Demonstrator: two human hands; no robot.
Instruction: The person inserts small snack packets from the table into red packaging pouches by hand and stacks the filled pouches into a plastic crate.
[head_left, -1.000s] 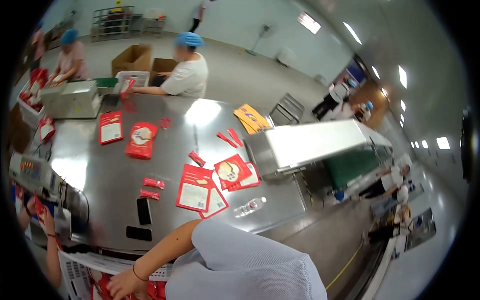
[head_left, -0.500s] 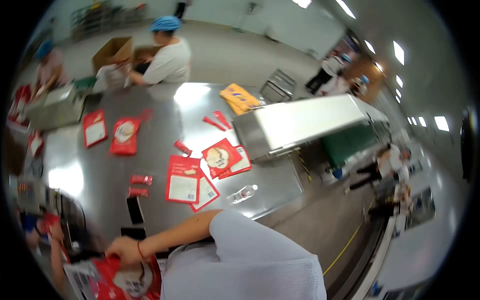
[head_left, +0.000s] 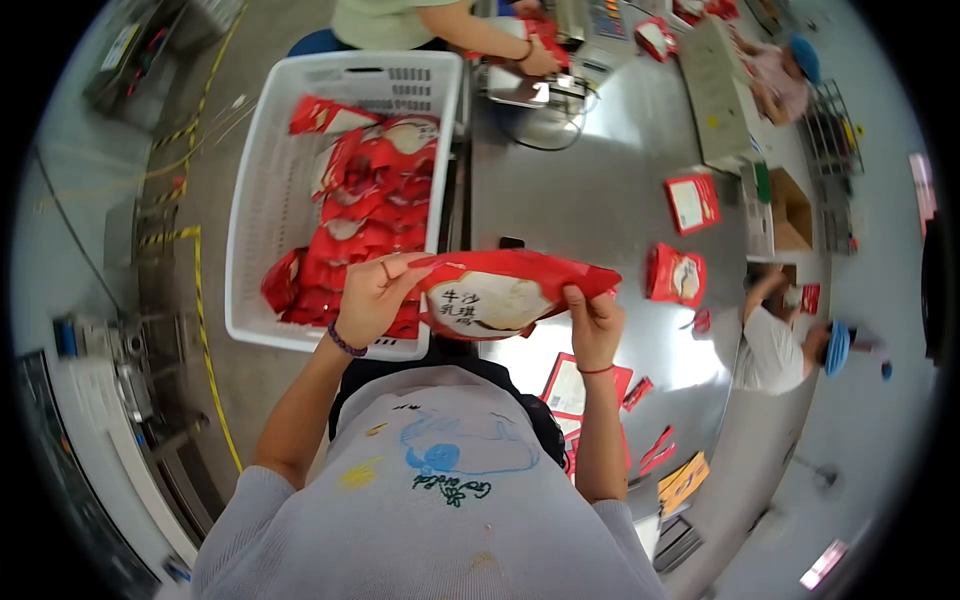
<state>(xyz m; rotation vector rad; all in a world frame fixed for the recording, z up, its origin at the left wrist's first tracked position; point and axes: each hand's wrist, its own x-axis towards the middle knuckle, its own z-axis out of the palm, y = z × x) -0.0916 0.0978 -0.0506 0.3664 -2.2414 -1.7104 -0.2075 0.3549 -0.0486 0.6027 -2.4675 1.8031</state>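
Observation:
A filled red pouch [head_left: 490, 300] with a cream oval label and dark lettering is stretched between my two hands, in front of my chest. My left hand [head_left: 378, 298] pinches its left end, close to the basket's edge. At the right end, my right hand [head_left: 596, 328] grips the pouch, thumb on the front. The white plastic basket [head_left: 250, 215] on the left holds a heap of similar red pouches [head_left: 370, 200].
The steel table [head_left: 620, 140] on the right carries flat red bags [head_left: 692, 203], a filled pouch [head_left: 676, 275], small red strips and yellow packets [head_left: 684, 482]. A co-worker's arm [head_left: 490, 35] is beyond the basket. Other people work along the far side.
The view has swung left toward the basket. My right hand has lifted the pouch from the basket area, and my left hand has come into view gripping its other end.

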